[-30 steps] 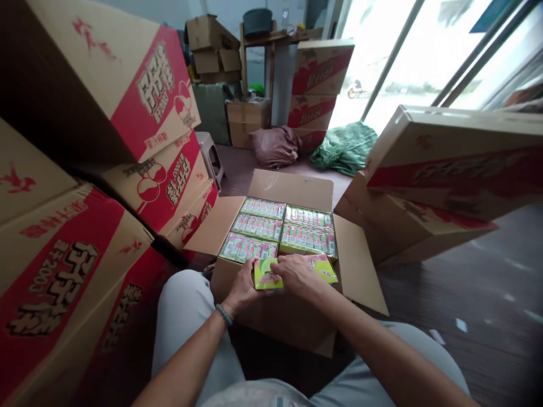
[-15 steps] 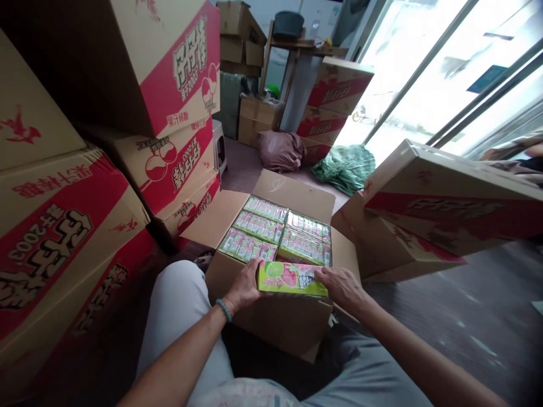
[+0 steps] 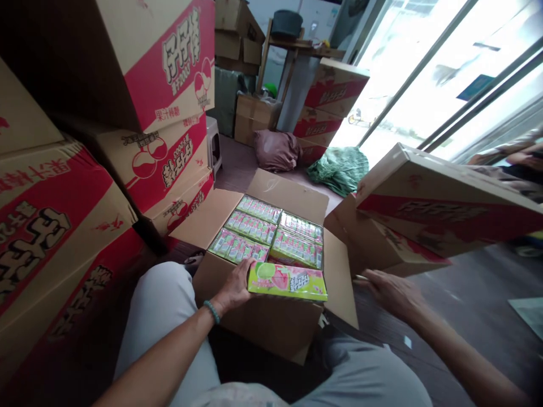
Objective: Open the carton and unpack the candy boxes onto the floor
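My left hand (image 3: 235, 287) is closed around the left end of a green-and-pink candy box (image 3: 287, 281), whose face shows a lime and a watermelon. The candy box sits tilted at the near edge of an open carton (image 3: 263, 325). Inside that carton lie several shrink-wrapped packs (image 3: 250, 226) in two columns. Right of the carton's side flap, my right hand (image 3: 392, 292) is closed, with a thin pale tip showing at its fingers. Blur hides what that tip is.
Tall stacks of printed cartons (image 3: 169, 73) rise on the left. More cartons (image 3: 428, 198) lean on the right, with a person's arm (image 3: 509, 150) beyond. A brown sack (image 3: 278, 150) and a green sack (image 3: 339, 169) lie behind the open carton.
My right hand has let go of the candy box's right end and moved right, past the carton flap. My left hand keeps its hold. The view has shifted slightly.
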{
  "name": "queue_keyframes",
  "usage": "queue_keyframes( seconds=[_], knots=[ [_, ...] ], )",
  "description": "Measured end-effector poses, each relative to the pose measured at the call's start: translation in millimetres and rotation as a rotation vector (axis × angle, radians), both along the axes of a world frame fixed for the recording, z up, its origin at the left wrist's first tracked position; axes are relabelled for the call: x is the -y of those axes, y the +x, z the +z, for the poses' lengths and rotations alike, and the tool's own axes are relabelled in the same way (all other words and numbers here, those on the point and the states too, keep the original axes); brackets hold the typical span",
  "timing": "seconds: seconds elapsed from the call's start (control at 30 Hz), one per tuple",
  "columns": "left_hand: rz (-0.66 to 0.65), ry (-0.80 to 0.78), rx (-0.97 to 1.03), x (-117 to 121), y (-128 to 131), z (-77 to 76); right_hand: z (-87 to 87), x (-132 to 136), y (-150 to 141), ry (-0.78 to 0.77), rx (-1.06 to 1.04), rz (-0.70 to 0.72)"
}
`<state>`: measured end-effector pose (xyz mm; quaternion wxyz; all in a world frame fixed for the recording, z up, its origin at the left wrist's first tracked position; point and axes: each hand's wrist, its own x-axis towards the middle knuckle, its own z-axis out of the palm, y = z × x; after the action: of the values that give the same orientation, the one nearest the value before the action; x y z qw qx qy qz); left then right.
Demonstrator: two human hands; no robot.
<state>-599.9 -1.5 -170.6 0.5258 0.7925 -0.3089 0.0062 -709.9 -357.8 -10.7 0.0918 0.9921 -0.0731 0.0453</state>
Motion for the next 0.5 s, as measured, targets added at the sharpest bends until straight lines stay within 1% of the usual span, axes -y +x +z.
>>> queue_keyframes(
  seconds=[0.03,0.1,0.13,0.17,0.2,0.27,0.33,0.43,0.5],
  knots=[
    [0.002,0.008,-0.002,1,1,-0.7,-4.1,-19,1,0.033,-0.025,0.030],
    [0.007,0.018,0.003,4,2,-1.5,-20.4,-64,10,0.124,-0.163,0.207],
    [0.006,0.024,0.006,5,3,-1.5,-30.4,-84,17,0.122,-0.235,0.312],
    [0.002,0.033,0.004,6,5,-1.3,-40.2,-99,24,0.098,-0.244,0.353],
    [-0.007,0.044,0.002,7,6,-0.7,-48.7,-109,32,0.073,-0.248,0.366],
    [-0.033,0.056,0.003,11,11,1.1,-59.4,-112,43,0.037,-0.226,0.322],
    [-0.066,0.053,0.012,19,15,4.0,-61.4,-100,49,0.051,-0.225,0.269],
    [-0.133,0.039,0.005,40,19,11.8,-54.5,-78,47,0.085,-0.255,0.220],
    [-0.203,0.032,-0.009,53,20,20.7,-47.5,-63,39,0.110,-0.246,0.160]
  ],
)
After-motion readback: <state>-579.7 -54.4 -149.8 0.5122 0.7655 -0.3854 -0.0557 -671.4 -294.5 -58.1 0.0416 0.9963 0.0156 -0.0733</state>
